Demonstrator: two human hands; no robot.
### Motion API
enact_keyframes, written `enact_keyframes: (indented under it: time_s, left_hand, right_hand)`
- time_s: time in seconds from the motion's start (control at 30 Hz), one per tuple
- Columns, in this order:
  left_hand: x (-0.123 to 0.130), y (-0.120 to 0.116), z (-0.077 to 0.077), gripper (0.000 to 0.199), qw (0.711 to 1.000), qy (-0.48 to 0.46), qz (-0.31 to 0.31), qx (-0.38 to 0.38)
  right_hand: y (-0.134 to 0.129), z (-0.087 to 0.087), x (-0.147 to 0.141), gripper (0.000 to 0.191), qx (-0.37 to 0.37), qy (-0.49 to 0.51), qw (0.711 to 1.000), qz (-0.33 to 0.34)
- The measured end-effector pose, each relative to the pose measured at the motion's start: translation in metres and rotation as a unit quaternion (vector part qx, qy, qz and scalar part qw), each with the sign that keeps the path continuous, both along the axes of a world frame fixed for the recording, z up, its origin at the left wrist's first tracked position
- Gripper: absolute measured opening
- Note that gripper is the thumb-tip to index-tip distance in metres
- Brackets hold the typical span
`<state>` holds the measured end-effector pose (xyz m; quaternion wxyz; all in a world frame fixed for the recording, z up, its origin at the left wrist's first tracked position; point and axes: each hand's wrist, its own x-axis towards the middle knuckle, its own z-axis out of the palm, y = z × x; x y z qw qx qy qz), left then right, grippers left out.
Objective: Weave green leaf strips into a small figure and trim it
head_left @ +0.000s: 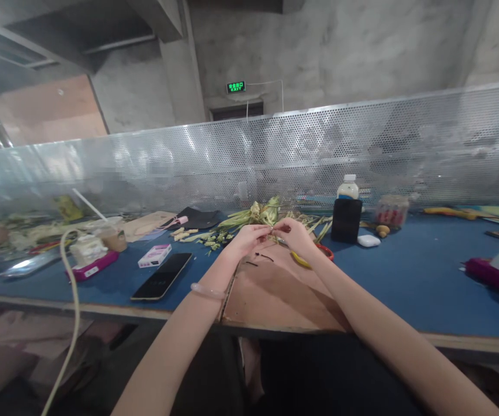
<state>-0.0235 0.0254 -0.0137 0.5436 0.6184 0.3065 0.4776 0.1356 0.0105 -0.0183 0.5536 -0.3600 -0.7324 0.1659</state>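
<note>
Brown board (271, 309) lies below left hand (249, 238) and right hand (293, 234) — fingertips pinching a tiny object (271, 229) (identity unclear).

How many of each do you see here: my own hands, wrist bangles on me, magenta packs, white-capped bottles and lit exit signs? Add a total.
Own hands: 2, left hand and right hand
Wrist bangle: 1
Magenta packs: 2
White-capped bottle: 1
Lit exit sign: 1
Total: 7
</note>
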Motion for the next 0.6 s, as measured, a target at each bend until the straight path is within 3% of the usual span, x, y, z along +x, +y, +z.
enact_keyframes:
  time_s: [0.17,0.33,0.4,0.47,0.53,0.6]
  left_hand:
    - [0.0,-0.006,0.003,0.032,1.0,-0.002,-0.003,-0.027]
    - [0.0,-0.006,0.004,0.033,0.999,0.015,-0.002,-0.034]
    - [-0.001,-0.004,0.004,0.034,1.0,0.016,0.011,-0.023]
    - [-0.004,-0.001,0.004,0.035,0.999,0.015,0.043,-0.005]
    - [-0.007,0.002,0.005,0.04,0.997,0.013,0.079,0.013]
    - [-0.01,0.005,0.007,0.044,0.994,0.009,0.103,0.029]
  right_hand:
    - [-0.006,0.002,0.0,0.006,0.048,-0.09,0.994,-0.034]
    - [-0.007,0.008,0.0,0.042,0.044,-0.112,0.993,0.008]
    - [-0.005,0.011,0.005,0.047,0.053,-0.133,0.99,-0.004]
    - [-0.001,0.014,0.015,0.037,0.048,-0.19,0.978,-0.072]
    - [0.003,0.013,0.027,0.019,-0.001,-0.292,0.942,-0.164]
    - [0.006,0.009,0.039,0.01,-0.05,-0.35,0.917,-0.185]
